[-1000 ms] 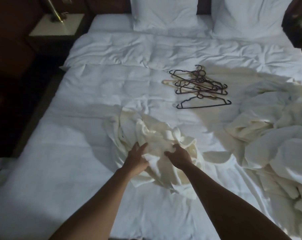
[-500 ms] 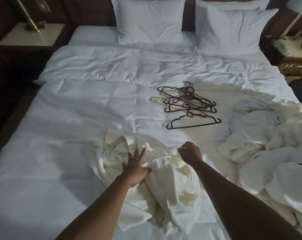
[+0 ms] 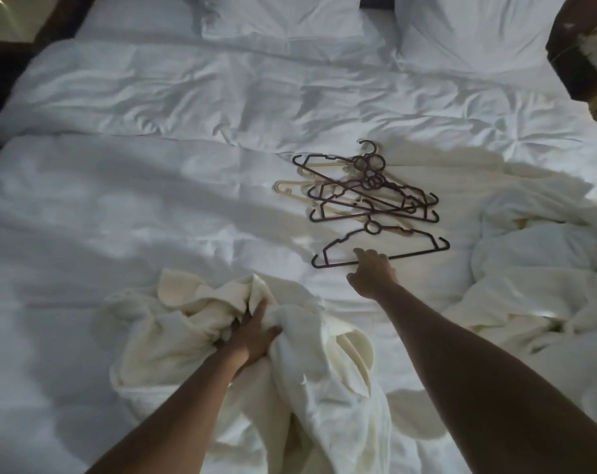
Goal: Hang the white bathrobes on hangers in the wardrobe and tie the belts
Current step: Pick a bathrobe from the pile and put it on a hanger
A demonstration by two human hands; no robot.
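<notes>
Head view, dim room. Person leans over a bed [image 3: 153, 206] with white duvet. Left hand [image 3: 252, 336] grips a bunched fold of a cream-white bathrobe [image 3: 307, 364] that lies crumpled on the near part of the bed. Right hand [image 3: 372, 271] is stretched forward, fingertips touching the bottom bar of the nearest dark hanger [image 3: 382, 249]; fingers look extended, not yet wrapped round the bar, though the exact finger pose is hard to read from behind.

Step in hand, as judged: fetching a hanger for the robe held in the left hand. No robe is on a hanger yet, no belt is tied, and the wardrobe is not in view, so the task is early. Next move likely calls for closing the fingers round the bar and lifting this hanger free. It lies just beside the hanger pile [image 3: 362, 189], apart from it or barely touching, so snagging risk seems low.

The pile holds several dark and beige hangers, tangled, mid-bed. A second heap of robes [image 3: 529, 285] sits at the right side of the bed. Pillows [image 3: 290, 15] are at the head. Dark wooden furniture [image 3: 577, 63] shows at the right edge, dark surrounds at the left. The duvet is wrinkled, with patchy light across it.
</notes>
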